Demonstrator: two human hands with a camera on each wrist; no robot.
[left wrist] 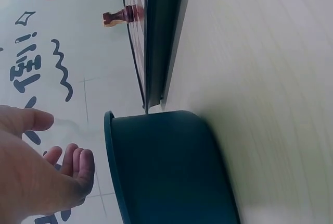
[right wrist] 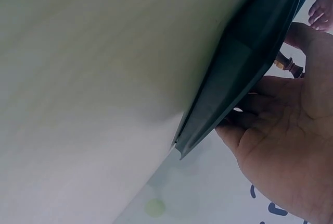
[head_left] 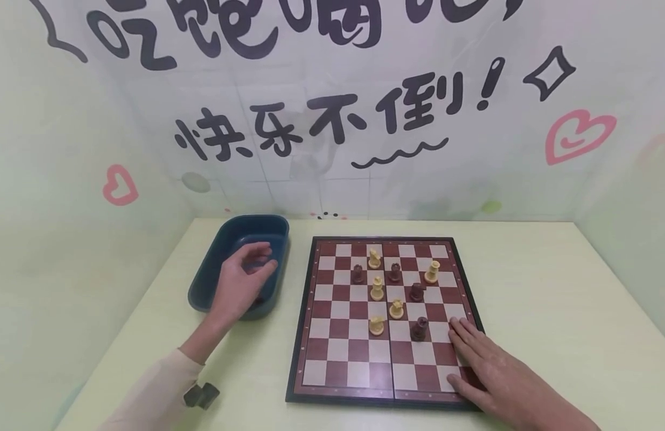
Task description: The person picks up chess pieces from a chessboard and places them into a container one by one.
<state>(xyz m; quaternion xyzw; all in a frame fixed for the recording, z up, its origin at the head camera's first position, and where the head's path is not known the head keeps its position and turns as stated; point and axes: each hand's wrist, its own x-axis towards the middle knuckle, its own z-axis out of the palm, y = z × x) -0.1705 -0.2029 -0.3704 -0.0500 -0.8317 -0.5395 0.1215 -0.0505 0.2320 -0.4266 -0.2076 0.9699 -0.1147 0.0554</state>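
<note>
In the head view my left hand (head_left: 243, 278) hovers over a dark blue plastic bin (head_left: 201, 287), fingers loosely bent with a gap to the thumb and nothing between them. The left wrist view shows this hand (left wrist: 41, 166) beside the rim of the bin (left wrist: 161, 166). My right hand (head_left: 488, 365) rests on the right edge of a red-and-white chessboard (head_left: 340, 350), its fingers extended over the squares. Several cream chess pieces stand on the board, among them a knight (head_left: 376, 325), along with several dark ones, such as a dark piece (head_left: 419, 329) near the right fingertips.
The board lies on a pale table (head_left: 547, 287), with the bin left of it. Behind rises a white backdrop (head_left: 310, 143) with black writing and pink hearts. Part of a dark object (head_left: 259, 297) shows inside the bin. A small black device (head_left: 202, 395) sits at the left sleeve.
</note>
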